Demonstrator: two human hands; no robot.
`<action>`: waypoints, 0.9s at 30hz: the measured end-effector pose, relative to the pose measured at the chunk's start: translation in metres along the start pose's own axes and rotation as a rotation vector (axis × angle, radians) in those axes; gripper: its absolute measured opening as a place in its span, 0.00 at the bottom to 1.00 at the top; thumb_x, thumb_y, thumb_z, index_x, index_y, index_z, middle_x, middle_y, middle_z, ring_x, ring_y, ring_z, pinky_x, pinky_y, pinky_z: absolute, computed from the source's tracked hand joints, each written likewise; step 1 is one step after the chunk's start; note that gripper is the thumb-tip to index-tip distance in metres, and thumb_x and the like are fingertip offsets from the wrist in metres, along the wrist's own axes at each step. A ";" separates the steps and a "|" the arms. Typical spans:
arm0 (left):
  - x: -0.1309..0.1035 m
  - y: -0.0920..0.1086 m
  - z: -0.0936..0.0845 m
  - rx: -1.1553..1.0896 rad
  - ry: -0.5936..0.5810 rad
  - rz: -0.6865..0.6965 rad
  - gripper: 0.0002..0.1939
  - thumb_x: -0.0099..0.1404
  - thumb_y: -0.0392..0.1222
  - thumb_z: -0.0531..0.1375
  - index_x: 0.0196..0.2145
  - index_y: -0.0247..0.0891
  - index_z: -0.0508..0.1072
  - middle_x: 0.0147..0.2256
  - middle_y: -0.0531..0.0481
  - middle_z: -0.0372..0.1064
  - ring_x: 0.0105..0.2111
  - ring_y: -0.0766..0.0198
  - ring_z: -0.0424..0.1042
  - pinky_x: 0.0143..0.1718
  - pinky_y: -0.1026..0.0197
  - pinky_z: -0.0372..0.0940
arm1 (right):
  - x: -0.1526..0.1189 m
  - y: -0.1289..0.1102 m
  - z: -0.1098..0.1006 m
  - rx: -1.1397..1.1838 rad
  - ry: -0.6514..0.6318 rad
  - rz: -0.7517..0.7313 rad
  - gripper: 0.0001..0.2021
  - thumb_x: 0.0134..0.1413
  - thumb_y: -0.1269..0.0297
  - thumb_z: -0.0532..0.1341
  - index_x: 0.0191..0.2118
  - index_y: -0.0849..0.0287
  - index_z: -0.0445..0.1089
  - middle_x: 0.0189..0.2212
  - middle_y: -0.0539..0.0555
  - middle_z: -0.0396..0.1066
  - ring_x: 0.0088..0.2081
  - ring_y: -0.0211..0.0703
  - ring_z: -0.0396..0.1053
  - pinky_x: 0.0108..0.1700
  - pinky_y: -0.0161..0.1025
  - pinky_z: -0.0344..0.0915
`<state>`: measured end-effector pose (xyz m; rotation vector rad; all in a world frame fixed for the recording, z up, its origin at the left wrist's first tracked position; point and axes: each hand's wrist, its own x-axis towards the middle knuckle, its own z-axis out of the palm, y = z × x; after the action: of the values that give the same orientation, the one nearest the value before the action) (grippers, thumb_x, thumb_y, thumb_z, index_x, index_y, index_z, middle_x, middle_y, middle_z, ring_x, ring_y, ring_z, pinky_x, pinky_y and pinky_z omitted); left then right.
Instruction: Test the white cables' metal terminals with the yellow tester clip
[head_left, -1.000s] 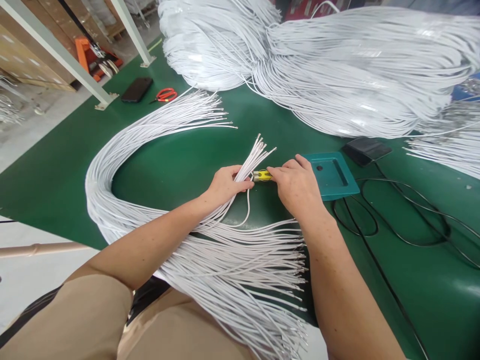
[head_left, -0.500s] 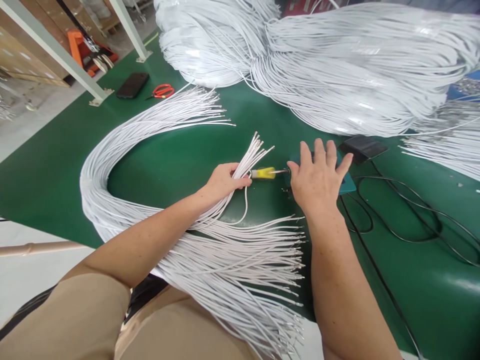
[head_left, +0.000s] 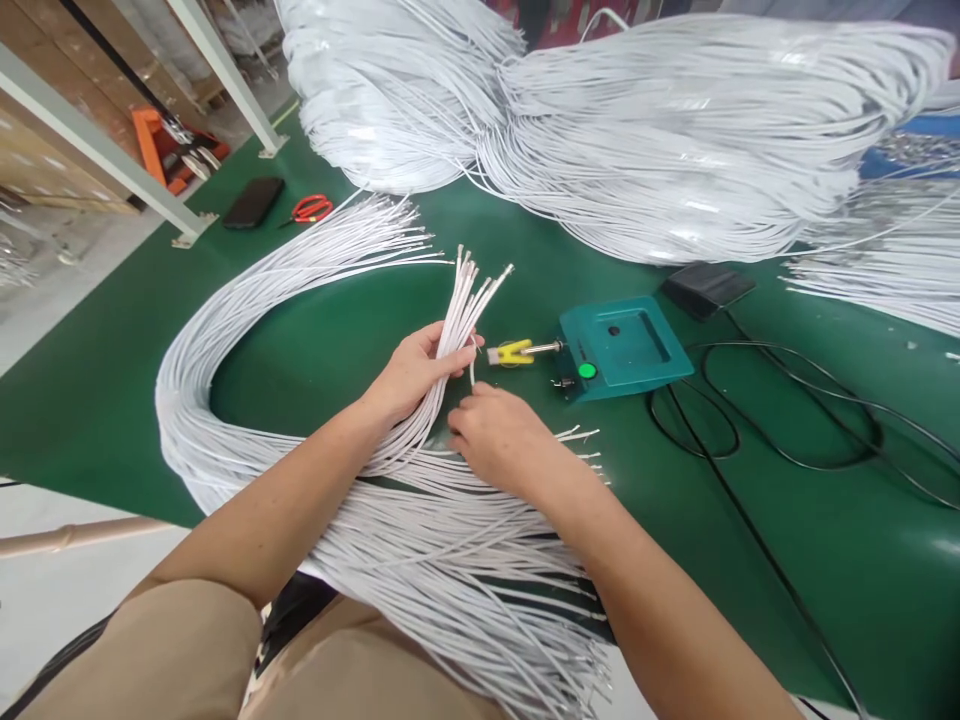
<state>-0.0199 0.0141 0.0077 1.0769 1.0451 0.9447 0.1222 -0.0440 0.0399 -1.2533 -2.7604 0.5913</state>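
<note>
My left hand (head_left: 422,368) is closed around a bunch of white wires (head_left: 450,350), whose crimped ends fan upward above the thumb. Close by on the right, my right hand (head_left: 495,430) has its fingers pinched on a single white wire (head_left: 472,376) just below the left fingertips. Past the left fingertips, a yellow clip (head_left: 513,352) sits on a metal rod out of a teal device (head_left: 637,345) with a green button. More white wires (head_left: 450,510) lie spread under both forearms, and their bundle (head_left: 187,370) curves round to the left.
Large coils of white wire (head_left: 675,130) fill the back. Behind the teal device lies a black block (head_left: 709,288) with black cables (head_left: 795,455) running right. A black phone-like object (head_left: 253,203) and red-handled snips (head_left: 311,209) lie back left, near a metal post (head_left: 225,75).
My right hand has left the top of the teal device and come left to the wires, closing on one. My left hand, with its bunch, has shifted slightly left.
</note>
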 end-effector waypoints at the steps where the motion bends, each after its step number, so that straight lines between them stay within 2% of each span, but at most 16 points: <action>1: 0.000 0.001 0.000 0.009 0.020 -0.023 0.19 0.51 0.46 0.70 0.40 0.35 0.76 0.39 0.48 0.73 0.32 0.71 0.68 0.34 0.67 0.64 | 0.000 -0.003 0.000 0.023 -0.075 0.059 0.11 0.59 0.68 0.58 0.29 0.62 0.75 0.27 0.60 0.75 0.35 0.50 0.71 0.38 0.43 0.64; 3: 0.000 0.002 0.001 0.005 0.038 -0.066 0.19 0.51 0.47 0.70 0.37 0.34 0.77 0.35 0.50 0.73 0.31 0.71 0.67 0.35 0.66 0.64 | -0.002 -0.001 -0.005 0.181 -0.184 0.158 0.13 0.59 0.67 0.58 0.24 0.60 0.72 0.24 0.57 0.74 0.28 0.45 0.70 0.31 0.40 0.62; 5: 0.000 0.002 0.001 -0.005 0.036 -0.075 0.19 0.50 0.47 0.71 0.37 0.34 0.77 0.31 0.52 0.72 0.30 0.70 0.67 0.36 0.65 0.63 | -0.004 0.008 -0.013 0.408 -0.153 0.257 0.16 0.59 0.63 0.57 0.21 0.58 0.68 0.20 0.54 0.72 0.24 0.40 0.68 0.27 0.37 0.60; 6: -0.001 0.001 0.001 -0.004 0.028 -0.068 0.19 0.49 0.47 0.71 0.37 0.34 0.76 0.30 0.52 0.72 0.30 0.70 0.67 0.36 0.65 0.63 | -0.004 0.015 -0.017 0.520 -0.062 0.325 0.16 0.60 0.61 0.57 0.21 0.58 0.68 0.20 0.52 0.71 0.22 0.38 0.67 0.26 0.35 0.60; 9: -0.001 0.000 0.000 0.043 -0.027 -0.047 0.19 0.48 0.46 0.72 0.36 0.35 0.75 0.31 0.53 0.72 0.31 0.68 0.69 0.39 0.63 0.63 | -0.003 0.034 -0.023 0.788 0.352 0.520 0.14 0.60 0.56 0.55 0.29 0.58 0.68 0.21 0.48 0.71 0.18 0.32 0.63 0.22 0.32 0.60; 10: -0.002 0.000 0.000 0.070 -0.061 -0.042 0.19 0.49 0.46 0.72 0.35 0.35 0.74 0.31 0.53 0.72 0.32 0.68 0.70 0.40 0.63 0.63 | -0.002 0.039 -0.023 0.851 0.441 0.540 0.13 0.60 0.56 0.55 0.29 0.58 0.67 0.22 0.48 0.71 0.17 0.31 0.62 0.21 0.32 0.60; 11: -0.002 0.000 -0.001 0.093 -0.092 -0.038 0.18 0.49 0.45 0.72 0.34 0.34 0.74 0.31 0.53 0.72 0.32 0.68 0.70 0.40 0.63 0.63 | -0.001 0.041 -0.022 0.905 0.477 0.529 0.13 0.59 0.57 0.56 0.28 0.58 0.67 0.21 0.47 0.70 0.17 0.31 0.62 0.21 0.31 0.60; 13: -0.002 0.002 -0.001 0.087 -0.120 -0.036 0.17 0.52 0.47 0.70 0.35 0.34 0.74 0.34 0.50 0.73 0.34 0.68 0.70 0.42 0.63 0.63 | 0.001 0.042 -0.018 0.984 0.431 0.468 0.14 0.59 0.59 0.56 0.24 0.59 0.65 0.17 0.46 0.67 0.17 0.30 0.61 0.21 0.30 0.61; 16: 0.000 0.005 -0.002 -0.027 -0.088 -0.030 0.17 0.54 0.48 0.69 0.36 0.34 0.72 0.38 0.48 0.74 0.33 0.68 0.70 0.40 0.61 0.65 | 0.006 0.035 -0.010 1.076 0.279 0.407 0.14 0.58 0.61 0.56 0.22 0.59 0.64 0.15 0.46 0.65 0.16 0.30 0.61 0.20 0.29 0.61; 19: 0.000 0.005 -0.002 -0.058 -0.047 0.002 0.17 0.51 0.44 0.70 0.33 0.34 0.69 0.34 0.50 0.73 0.30 0.69 0.70 0.37 0.62 0.65 | 0.007 0.032 -0.007 1.026 0.206 0.413 0.13 0.57 0.63 0.56 0.22 0.59 0.64 0.16 0.47 0.66 0.16 0.31 0.62 0.19 0.30 0.61; 20: 0.000 0.005 -0.001 -0.036 -0.027 0.023 0.17 0.51 0.43 0.71 0.32 0.34 0.68 0.33 0.52 0.71 0.30 0.69 0.70 0.38 0.62 0.66 | 0.006 0.033 -0.007 0.976 0.223 0.428 0.13 0.56 0.63 0.57 0.22 0.59 0.65 0.16 0.47 0.67 0.16 0.32 0.62 0.19 0.31 0.62; 22: -0.001 0.005 0.001 0.015 -0.010 0.061 0.17 0.52 0.42 0.70 0.32 0.35 0.66 0.32 0.53 0.69 0.32 0.68 0.72 0.38 0.63 0.66 | 0.005 0.037 -0.009 0.910 0.337 0.475 0.11 0.56 0.61 0.58 0.25 0.59 0.68 0.19 0.48 0.70 0.17 0.32 0.63 0.22 0.32 0.64; 25: -0.005 0.005 0.005 0.099 -0.066 0.071 0.16 0.56 0.44 0.68 0.34 0.36 0.65 0.32 0.52 0.69 0.32 0.66 0.74 0.30 0.66 0.65 | 0.004 0.043 -0.014 0.969 0.528 0.521 0.10 0.54 0.58 0.61 0.34 0.59 0.72 0.23 0.48 0.71 0.21 0.32 0.64 0.24 0.32 0.66; 27: -0.008 0.006 0.007 0.163 -0.097 0.074 0.15 0.58 0.45 0.66 0.35 0.36 0.64 0.30 0.52 0.70 0.27 0.68 0.73 0.26 0.67 0.62 | 0.006 0.043 -0.015 1.051 0.537 0.502 0.12 0.50 0.56 0.64 0.35 0.60 0.72 0.23 0.48 0.71 0.23 0.34 0.66 0.25 0.33 0.65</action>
<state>-0.0156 0.0063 0.0159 1.2919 1.0210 0.8677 0.1519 -0.0094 0.0378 -1.4402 -1.3172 1.2547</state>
